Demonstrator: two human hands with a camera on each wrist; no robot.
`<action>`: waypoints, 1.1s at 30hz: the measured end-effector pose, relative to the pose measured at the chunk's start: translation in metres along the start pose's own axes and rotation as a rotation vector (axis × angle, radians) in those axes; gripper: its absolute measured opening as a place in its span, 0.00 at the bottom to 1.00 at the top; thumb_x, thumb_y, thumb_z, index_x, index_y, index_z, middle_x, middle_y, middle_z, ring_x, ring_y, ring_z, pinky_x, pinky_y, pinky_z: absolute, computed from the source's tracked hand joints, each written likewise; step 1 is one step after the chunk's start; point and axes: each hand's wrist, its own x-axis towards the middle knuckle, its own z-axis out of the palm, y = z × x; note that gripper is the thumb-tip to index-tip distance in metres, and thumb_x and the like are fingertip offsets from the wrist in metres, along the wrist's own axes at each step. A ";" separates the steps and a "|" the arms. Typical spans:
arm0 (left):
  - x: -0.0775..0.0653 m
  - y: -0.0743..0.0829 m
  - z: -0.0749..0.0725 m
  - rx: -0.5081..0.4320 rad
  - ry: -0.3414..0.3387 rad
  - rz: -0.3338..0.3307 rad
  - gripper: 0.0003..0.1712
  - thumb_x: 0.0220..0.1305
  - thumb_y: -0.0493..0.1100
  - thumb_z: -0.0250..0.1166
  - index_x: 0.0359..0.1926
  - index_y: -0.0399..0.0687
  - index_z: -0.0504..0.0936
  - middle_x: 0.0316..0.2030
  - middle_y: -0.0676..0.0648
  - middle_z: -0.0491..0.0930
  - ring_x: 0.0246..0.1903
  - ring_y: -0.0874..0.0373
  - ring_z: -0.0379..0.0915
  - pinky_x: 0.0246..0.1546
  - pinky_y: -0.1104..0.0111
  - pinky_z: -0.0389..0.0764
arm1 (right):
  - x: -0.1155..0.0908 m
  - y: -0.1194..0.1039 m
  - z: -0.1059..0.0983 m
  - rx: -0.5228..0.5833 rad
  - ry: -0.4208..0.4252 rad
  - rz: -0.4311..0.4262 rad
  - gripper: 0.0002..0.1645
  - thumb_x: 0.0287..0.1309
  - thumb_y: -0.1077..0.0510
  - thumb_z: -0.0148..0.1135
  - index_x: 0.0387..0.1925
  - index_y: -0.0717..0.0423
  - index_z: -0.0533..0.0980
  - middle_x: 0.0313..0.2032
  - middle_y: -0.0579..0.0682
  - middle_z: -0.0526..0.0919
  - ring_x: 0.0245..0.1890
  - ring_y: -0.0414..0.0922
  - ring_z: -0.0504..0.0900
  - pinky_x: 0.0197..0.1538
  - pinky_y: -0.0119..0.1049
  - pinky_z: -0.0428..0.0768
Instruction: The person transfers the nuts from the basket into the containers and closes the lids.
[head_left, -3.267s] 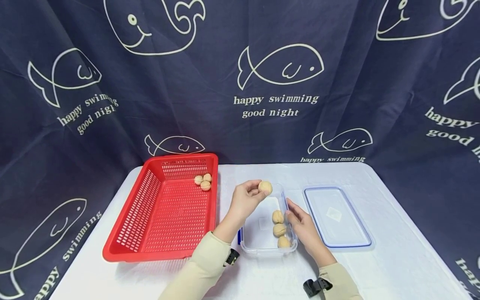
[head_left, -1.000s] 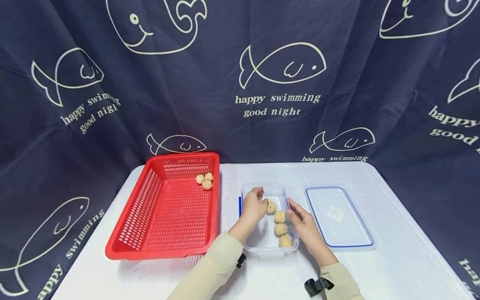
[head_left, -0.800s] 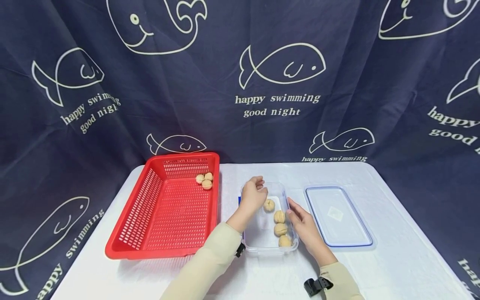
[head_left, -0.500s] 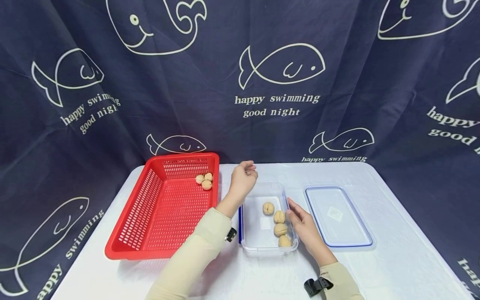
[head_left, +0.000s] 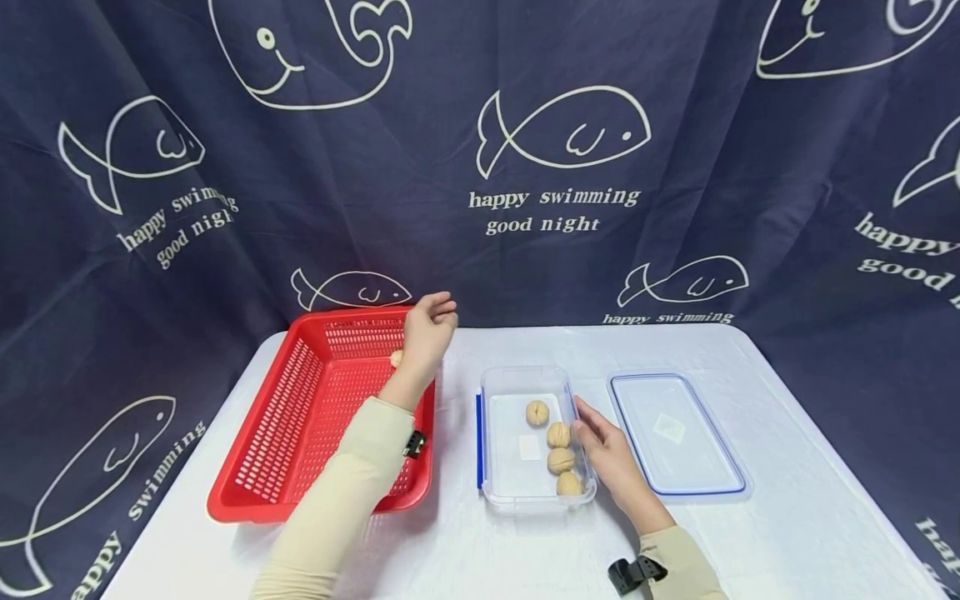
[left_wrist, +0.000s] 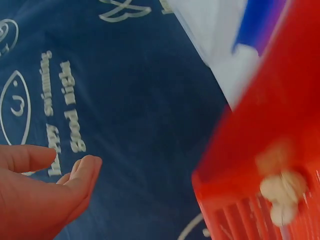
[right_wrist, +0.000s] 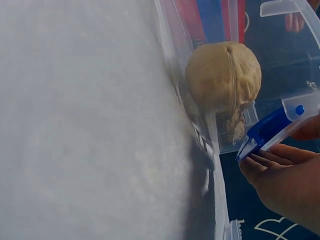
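My left hand [head_left: 429, 332] is raised above the far right edge of the red basket [head_left: 322, 417], fingers loosely bent and holding nothing. Its forearm crosses the basket and covers most of the walnuts there; one walnut [head_left: 396, 358] shows past the wrist. A small cluster of walnuts [left_wrist: 284, 187] lies inside the basket in the left wrist view. My right hand [head_left: 611, 454] holds the right side of the clear plastic container [head_left: 517, 502], thumb by the rim and fingers at the blue latch [right_wrist: 272, 127]. Inside, several walnuts line the right side, the farthest walnut [head_left: 537, 412] set slightly inward.
The container's clear lid [head_left: 675, 467] with a blue seal lies flat to the right. A white cloth covers the table [head_left: 795, 533]. Behind it hangs a dark blue curtain [head_left: 555, 275] with fish drawings.
The left hand let go of a walnut in the container's far part, then rose and moved left over the basket's edge. That walnut shifted slightly left. The right hand has stayed put.
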 end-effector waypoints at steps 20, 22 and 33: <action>0.032 -0.060 -0.051 0.076 0.065 -0.138 0.17 0.60 0.27 0.61 0.51 0.26 0.78 0.47 0.31 0.79 0.43 0.50 0.77 0.41 0.74 0.78 | -0.001 -0.001 0.000 0.017 -0.003 0.024 0.30 0.73 0.55 0.46 0.72 0.58 0.57 0.71 0.59 0.57 0.71 0.53 0.55 0.70 0.42 0.56; 0.032 -0.068 -0.053 0.065 0.058 -0.180 0.17 0.60 0.27 0.61 0.51 0.26 0.78 0.46 0.31 0.80 0.40 0.54 0.77 0.40 0.72 0.78 | -0.001 0.000 0.000 0.016 -0.004 0.023 0.30 0.73 0.55 0.46 0.71 0.59 0.57 0.71 0.59 0.57 0.71 0.54 0.56 0.70 0.43 0.56; 0.037 -0.100 -0.055 0.114 -0.007 -0.355 0.18 0.59 0.27 0.60 0.52 0.26 0.77 0.47 0.34 0.78 0.41 0.52 0.74 0.53 0.57 0.75 | 0.001 0.003 0.000 0.019 0.000 0.013 0.31 0.73 0.54 0.47 0.71 0.59 0.57 0.71 0.58 0.57 0.71 0.54 0.55 0.70 0.43 0.55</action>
